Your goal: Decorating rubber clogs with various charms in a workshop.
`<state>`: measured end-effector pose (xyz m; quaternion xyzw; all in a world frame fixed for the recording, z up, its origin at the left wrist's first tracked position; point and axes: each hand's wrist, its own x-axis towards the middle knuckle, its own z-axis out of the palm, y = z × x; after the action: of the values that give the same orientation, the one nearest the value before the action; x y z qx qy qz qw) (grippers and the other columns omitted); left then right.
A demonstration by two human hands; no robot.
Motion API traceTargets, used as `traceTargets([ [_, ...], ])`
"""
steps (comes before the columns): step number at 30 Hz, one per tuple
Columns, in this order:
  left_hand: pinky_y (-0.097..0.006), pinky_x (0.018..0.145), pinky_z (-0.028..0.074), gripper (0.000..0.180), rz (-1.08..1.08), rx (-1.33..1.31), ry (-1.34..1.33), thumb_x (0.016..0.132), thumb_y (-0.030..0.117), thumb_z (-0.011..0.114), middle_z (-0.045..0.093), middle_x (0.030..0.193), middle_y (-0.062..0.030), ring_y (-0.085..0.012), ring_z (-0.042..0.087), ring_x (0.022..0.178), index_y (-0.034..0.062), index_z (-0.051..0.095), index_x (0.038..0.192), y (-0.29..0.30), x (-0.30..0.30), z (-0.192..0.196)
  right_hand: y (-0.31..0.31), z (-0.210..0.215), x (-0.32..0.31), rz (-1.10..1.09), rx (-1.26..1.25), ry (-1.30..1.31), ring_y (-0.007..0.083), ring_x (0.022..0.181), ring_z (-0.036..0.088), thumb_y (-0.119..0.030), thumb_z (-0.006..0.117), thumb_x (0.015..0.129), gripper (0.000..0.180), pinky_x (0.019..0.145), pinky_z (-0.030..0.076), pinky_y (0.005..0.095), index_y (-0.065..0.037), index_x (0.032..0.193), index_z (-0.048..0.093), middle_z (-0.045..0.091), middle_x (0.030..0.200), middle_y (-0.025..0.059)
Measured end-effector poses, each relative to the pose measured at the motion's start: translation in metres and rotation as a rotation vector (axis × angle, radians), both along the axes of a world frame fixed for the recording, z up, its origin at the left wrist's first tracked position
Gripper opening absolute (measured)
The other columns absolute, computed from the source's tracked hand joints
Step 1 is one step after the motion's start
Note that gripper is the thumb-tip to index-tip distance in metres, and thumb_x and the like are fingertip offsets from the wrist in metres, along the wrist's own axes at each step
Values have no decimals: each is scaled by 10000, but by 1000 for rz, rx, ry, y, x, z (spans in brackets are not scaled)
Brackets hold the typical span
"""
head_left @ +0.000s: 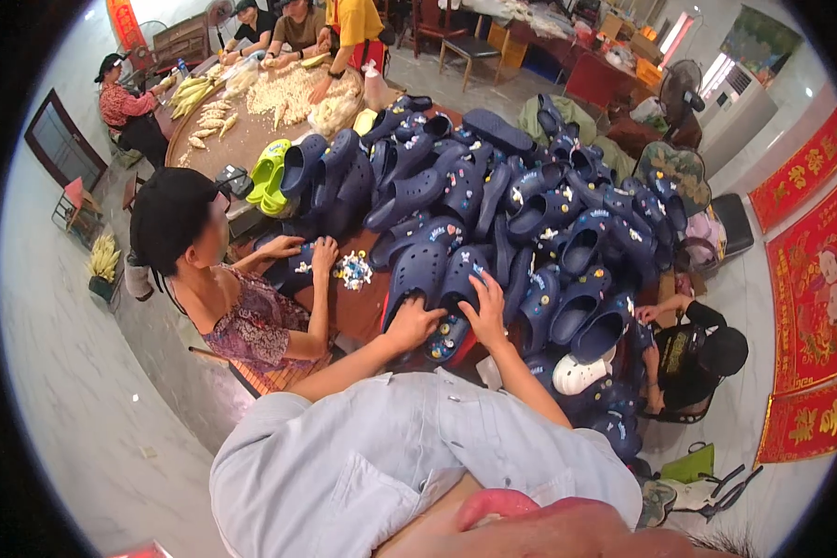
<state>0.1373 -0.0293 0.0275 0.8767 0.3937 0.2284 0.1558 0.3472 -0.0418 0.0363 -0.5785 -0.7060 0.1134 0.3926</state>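
Two navy foam clogs lie side by side in front of me, toes pointing away. My left hand point(415, 325) has its fingers in the foot opening of the plain left clog point(417, 275), gripping it. My right hand point(485, 309) holds the right clog point(462, 270) by its side, the fingers over its upper and the thumb near its opening. Pale charms sit on that right clog. Just below my hands, small coloured charms show on a dark blue thing point(446, 340), partly hidden. To the left is a small heap of white, blue and yellow charms point(354, 270).
A large pile of navy clogs point(539, 200) covers the table beyond my hands. A white clog point(581, 373) lies at right and lime-green clogs point(272, 177) at far left. A person in a black cap point(242, 288) works at left, another point(697, 363) at right. Behind stands a round table point(251, 112).
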Motion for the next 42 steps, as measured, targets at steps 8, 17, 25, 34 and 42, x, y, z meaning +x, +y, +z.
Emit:
traceTargets([
  [8,-440,778,482,405,-15,4,-113,782,73,622,550,974,-216,-396,559,896,179,634,1173,-3,-15,28,18,-31,-10,-162,2,-46,399,1284,354,-24,567,684,606,1080,266,481,-102,1283,514,411,1363,208],
  [17,-405,681,512,225,87,-201,-74,816,77,617,648,892,-136,-343,634,797,91,664,1036,-5,-32,55,26,-34,-7,-122,30,-5,385,1242,387,-93,578,694,573,1061,299,489,-157,1263,539,438,1338,163],
  [25,-393,667,527,188,-12,-173,-35,822,120,620,674,898,-119,-318,653,773,93,675,1000,-16,-22,41,19,-34,-12,-134,47,-15,376,1245,397,-98,590,692,577,1063,304,491,-176,1263,543,441,1343,149],
  [34,-399,611,526,240,-208,-151,351,812,182,621,678,823,-119,-287,668,736,152,668,1046,-6,10,39,19,-32,-14,-154,27,-16,353,1257,396,-105,603,692,578,1049,315,479,-182,1262,549,442,1354,130],
  [42,-400,551,531,112,-193,-115,502,782,151,610,666,715,-140,-292,681,660,113,662,874,-6,16,36,20,-38,-13,-168,60,-34,338,1267,392,-106,614,690,588,1042,316,467,-188,1269,549,444,1354,124],
])
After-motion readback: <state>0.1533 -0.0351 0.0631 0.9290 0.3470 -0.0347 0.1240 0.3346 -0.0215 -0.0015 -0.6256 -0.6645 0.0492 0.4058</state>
